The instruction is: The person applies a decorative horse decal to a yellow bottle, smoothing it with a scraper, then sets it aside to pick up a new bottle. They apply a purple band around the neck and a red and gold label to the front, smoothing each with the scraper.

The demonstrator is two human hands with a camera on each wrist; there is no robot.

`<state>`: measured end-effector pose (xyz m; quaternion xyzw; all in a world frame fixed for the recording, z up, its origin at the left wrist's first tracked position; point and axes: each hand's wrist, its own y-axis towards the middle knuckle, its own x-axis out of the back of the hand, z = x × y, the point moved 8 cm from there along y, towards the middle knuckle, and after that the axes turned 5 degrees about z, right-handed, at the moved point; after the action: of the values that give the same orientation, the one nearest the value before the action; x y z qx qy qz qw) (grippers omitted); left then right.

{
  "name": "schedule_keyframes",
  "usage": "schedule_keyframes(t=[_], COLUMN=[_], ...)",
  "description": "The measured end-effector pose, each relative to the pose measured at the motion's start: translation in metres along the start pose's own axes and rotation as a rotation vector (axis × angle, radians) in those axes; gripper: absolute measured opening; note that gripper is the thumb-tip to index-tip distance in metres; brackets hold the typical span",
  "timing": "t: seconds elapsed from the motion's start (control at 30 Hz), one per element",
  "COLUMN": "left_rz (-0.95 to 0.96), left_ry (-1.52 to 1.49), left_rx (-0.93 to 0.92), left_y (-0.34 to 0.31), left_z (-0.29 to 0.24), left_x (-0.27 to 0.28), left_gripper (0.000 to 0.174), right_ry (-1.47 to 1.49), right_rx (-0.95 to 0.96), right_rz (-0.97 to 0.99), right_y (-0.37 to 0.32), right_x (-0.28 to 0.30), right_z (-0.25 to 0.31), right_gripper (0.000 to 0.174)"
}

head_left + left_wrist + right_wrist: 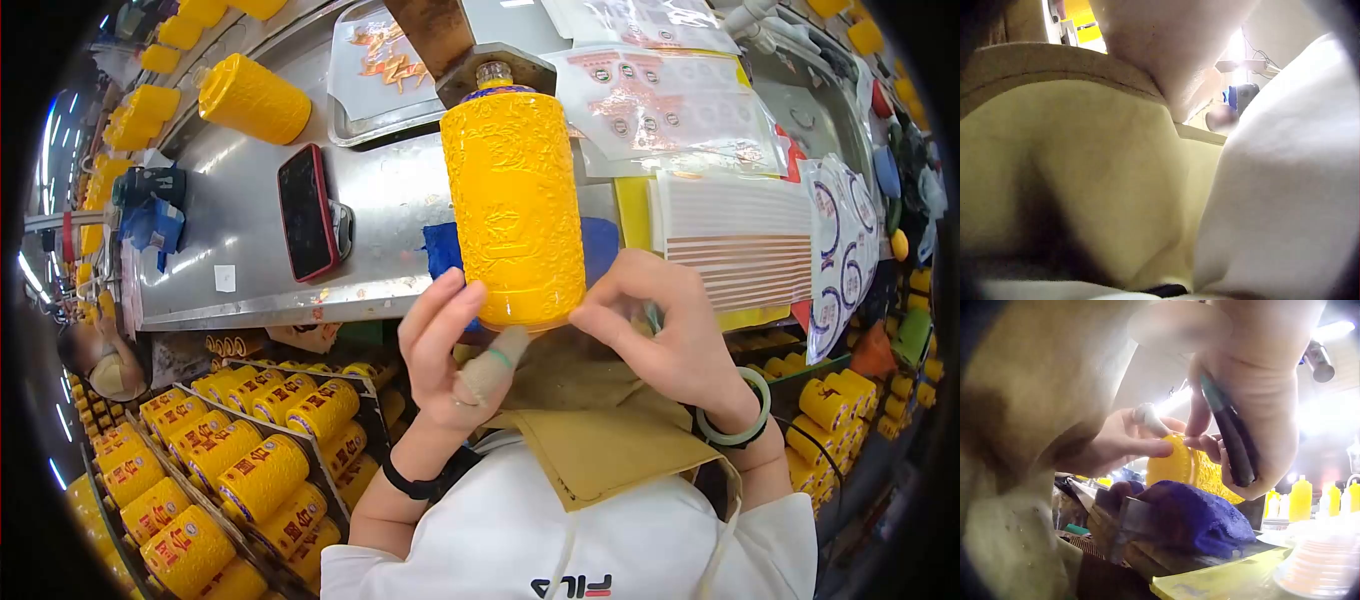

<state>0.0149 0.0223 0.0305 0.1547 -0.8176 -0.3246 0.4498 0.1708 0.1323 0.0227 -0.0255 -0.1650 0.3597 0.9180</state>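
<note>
A tall yellow embossed bottle lies on the steel bench, its neck held in a clamp and its body resting on a blue cloth. My left hand holds the bottle's base edge between its fingers and a thumb that wears a finger cot. My right hand curls at the base's right side. In the right wrist view this right hand grips a dark pen-like tool, and its fingertips touch the bottle opposite the left hand. The left wrist view shows only a tan apron.
A phone in a red case and a second yellow bottle lie on the bench at the left. Sticker sheets cover the right side. Crates of labelled yellow bottles stand below left, and more bottles below right.
</note>
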Motion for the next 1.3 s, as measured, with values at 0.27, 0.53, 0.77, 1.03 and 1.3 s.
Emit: schedule_keyframes(t=[0.27, 0.53, 0.77, 1.03, 1.3], left_rz=[0.000, 0.028, -0.064, -0.064, -0.046], left_ry=[-0.259, -0.212, -0.427, -0.399, -0.362], left_rx=[0.153, 0.138, 0.341, 0.361, 0.341], left_y=[0.000, -0.002, -0.018, -0.019, -0.018], left_z=[0.013, 0.014, 0.031, 0.030, 0.028], left_x=[-0.005, -0.006, -0.008, -0.009, -0.007], left_gripper=[0.040, 0.041, 0.055, 0.053, 0.052], right_ry=[-0.002, -0.139, 0.168, 0.185, 0.195], right_rx=[-0.011, 0.020, -0.105, -0.082, -0.117], right_rz=[-0.025, -0.042, -0.045, -0.051, -0.039], right_y=[0.000, -0.002, -0.001, 0.000, -0.001], right_x=[-0.003, 0.005, -0.002, -0.016, -0.019], right_z=[-0.001, -0.005, -0.012, -0.014, -0.018], right_gripper=[0.014, 0.011, 0.017, 0.028, 0.027])
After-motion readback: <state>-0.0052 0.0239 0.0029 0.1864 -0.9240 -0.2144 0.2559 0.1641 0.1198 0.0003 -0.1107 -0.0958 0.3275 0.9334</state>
